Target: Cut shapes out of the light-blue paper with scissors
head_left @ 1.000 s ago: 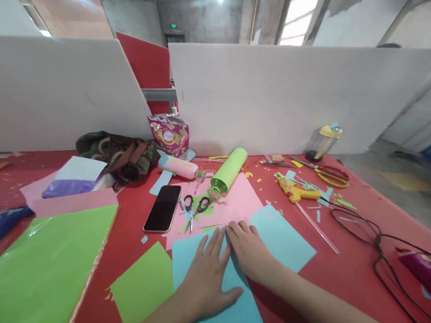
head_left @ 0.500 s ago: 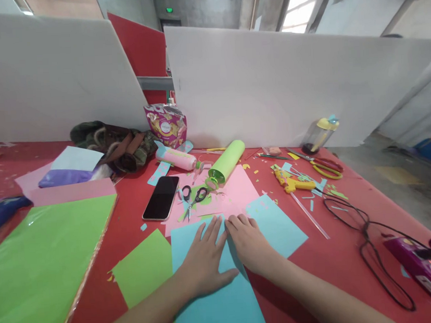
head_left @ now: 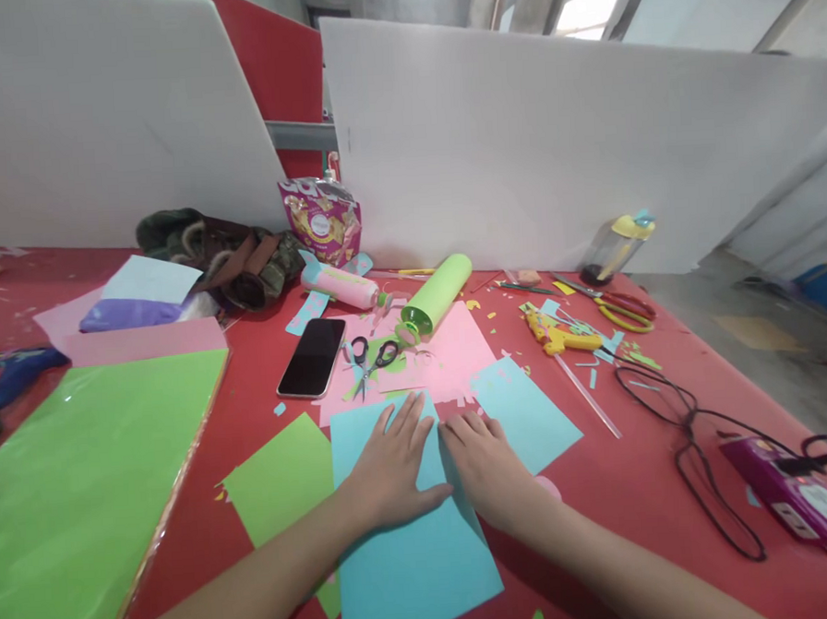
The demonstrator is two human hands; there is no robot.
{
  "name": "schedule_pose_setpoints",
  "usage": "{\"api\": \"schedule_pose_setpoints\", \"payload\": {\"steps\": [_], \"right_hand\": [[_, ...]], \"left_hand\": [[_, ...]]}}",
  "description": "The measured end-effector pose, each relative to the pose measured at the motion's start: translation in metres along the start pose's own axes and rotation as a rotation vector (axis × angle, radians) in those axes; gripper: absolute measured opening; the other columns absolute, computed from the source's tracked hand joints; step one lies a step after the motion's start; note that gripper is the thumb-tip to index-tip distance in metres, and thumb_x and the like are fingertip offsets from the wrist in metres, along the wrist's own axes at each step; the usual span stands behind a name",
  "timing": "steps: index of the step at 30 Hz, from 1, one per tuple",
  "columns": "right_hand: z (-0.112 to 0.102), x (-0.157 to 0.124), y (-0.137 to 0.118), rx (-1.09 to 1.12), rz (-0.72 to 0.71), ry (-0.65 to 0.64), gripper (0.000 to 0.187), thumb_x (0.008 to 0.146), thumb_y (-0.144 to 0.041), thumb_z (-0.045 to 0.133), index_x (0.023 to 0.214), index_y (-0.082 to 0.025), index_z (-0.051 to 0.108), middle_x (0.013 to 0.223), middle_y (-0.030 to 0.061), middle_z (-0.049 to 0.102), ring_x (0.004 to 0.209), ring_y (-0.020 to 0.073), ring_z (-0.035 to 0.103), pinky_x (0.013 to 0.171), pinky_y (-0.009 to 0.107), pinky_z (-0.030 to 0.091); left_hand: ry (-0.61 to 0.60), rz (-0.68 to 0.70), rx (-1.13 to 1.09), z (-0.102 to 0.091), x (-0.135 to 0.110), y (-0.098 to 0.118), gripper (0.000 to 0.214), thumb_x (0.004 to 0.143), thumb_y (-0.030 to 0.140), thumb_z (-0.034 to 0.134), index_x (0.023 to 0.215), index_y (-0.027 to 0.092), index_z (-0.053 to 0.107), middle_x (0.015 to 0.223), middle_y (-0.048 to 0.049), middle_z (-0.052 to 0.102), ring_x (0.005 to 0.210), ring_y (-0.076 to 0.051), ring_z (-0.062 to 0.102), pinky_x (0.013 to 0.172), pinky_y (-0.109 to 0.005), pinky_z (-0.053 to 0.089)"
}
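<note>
A sheet of blue paper [head_left: 414, 577] lies in front of me, its right edge apparently folded over. Flat on the sheet rests my left hand [head_left: 398, 467], fingers spread and thumb pointing right. My right hand [head_left: 480, 458] is at the paper's right edge, with fingers bent, close together and pressed on that edge; its thumb is hidden. Beneath the sheet's left side shows green paper [head_left: 284, 478]. Another blue sheet [head_left: 526, 414] lies to the right. Scissors [head_left: 368, 367] with black handles lie beyond my left hand on pink paper [head_left: 467, 344].
On the red table [head_left: 604, 512] are a phone [head_left: 312, 358], a green-wrapped bottle [head_left: 439, 294], a pink-wrapped bottle [head_left: 339, 286], a yellow glue gun [head_left: 560, 332], pliers [head_left: 625, 312], a purple power strip [head_left: 790, 488] with its black cable, and green sheets [head_left: 110, 482]. White boards [head_left: 516, 147] stand behind.
My right hand has slid slightly toward me along the paper's edge, so its fingertips now sit lower than the left ones. The left hand stays flat. The camera view has shifted slightly.
</note>
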State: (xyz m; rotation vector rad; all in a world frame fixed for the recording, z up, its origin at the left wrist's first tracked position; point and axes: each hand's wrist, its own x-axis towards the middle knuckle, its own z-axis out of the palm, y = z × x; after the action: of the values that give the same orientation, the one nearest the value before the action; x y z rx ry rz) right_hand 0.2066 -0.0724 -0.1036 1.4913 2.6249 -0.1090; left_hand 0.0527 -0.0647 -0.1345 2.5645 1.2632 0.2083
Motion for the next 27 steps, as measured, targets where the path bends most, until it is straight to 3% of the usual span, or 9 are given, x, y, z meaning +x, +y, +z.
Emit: {"api": "schedule_pose_setpoints", "payload": {"steps": [5,8,10,14,17,22,27], "right_hand": [[0.0,-0.015,-0.004,0.057,0.041,-0.06,0.022,0.071,-0.002,0.046,0.087,-0.011,0.06,0.089,0.0128,0.059,0.085,0.0258,0.051,0.073,0.038,0.037],[-0.004,-0.024,-0.013,0.064,0.033,-0.056,0.017,0.073,-0.005,0.046,0.079,-0.012,0.061,0.083,0.0126,0.059,0.083,0.0261,0.052,0.076,0.041,0.037],[-0.007,-0.029,-0.024,0.141,-0.021,-0.028,0.016,0.079,-0.014,0.046,0.086,-0.012,0.06,0.089,0.0124,0.059,0.086,0.0253,0.052,0.082,0.042,0.036],[-0.009,-0.034,-0.047,0.332,-0.445,-0.036,0.064,0.075,-0.051,0.049,0.124,-0.013,0.037,0.126,0.0162,0.044,0.118,0.0297,0.033,0.098,0.044,0.026],[-0.004,-0.034,-0.056,0.323,-0.465,-0.096,0.068,0.073,-0.052,0.052,0.127,-0.016,0.032,0.127,0.0162,0.043,0.119,0.0349,0.032,0.097,0.053,0.026],[0.009,-0.039,-0.059,0.264,-0.492,-0.042,0.044,0.081,-0.034,0.046,0.122,-0.022,0.037,0.121,0.0122,0.05,0.116,0.0357,0.037,0.091,0.06,0.031],[0.012,-0.044,-0.054,0.233,-0.561,0.023,0.018,0.084,-0.02,0.042,0.096,-0.019,0.055,0.103,0.0072,0.061,0.114,0.0313,0.042,0.091,0.051,0.037]], "left_hand": [[0.054,-0.015,-0.215,0.001,0.001,-0.003,0.057,0.073,0.037,0.052,0.118,0.005,0.04,0.137,-0.0236,0.027,0.13,-0.031,0.014,0.103,-0.052,0.012],[0.217,-0.086,-0.579,0.002,0.003,-0.008,0.048,0.073,0.029,0.05,0.115,0.008,0.041,0.13,-0.0223,0.038,0.126,-0.03,0.026,0.102,-0.051,0.016],[0.314,-0.152,-0.734,0.002,0.004,-0.012,0.044,0.075,0.027,0.044,0.115,0.009,0.038,0.124,-0.0212,0.042,0.12,-0.029,0.035,0.1,-0.05,0.024],[0.443,-0.252,-0.863,-0.001,0.007,-0.019,0.028,0.083,0.026,0.032,0.108,0.015,0.036,0.114,-0.0159,0.047,0.112,-0.023,0.044,0.095,-0.044,0.035],[0.52,-0.301,-0.947,-0.006,0.009,-0.023,0.021,0.084,0.028,0.032,0.101,0.018,0.037,0.107,-0.0116,0.049,0.105,-0.021,0.048,0.091,-0.041,0.039],[0.619,-0.316,-1.025,-0.013,0.01,-0.029,0.017,0.082,0.03,0.036,0.095,0.02,0.039,0.097,-0.0074,0.05,0.097,-0.019,0.051,0.086,-0.039,0.041],[0.695,-0.288,-1.03,-0.023,0.01,-0.035,0.013,0.082,0.028,0.037,0.092,0.02,0.039,0.088,-0.0033,0.05,0.084,-0.016,0.054,0.077,-0.035,0.044]]}}
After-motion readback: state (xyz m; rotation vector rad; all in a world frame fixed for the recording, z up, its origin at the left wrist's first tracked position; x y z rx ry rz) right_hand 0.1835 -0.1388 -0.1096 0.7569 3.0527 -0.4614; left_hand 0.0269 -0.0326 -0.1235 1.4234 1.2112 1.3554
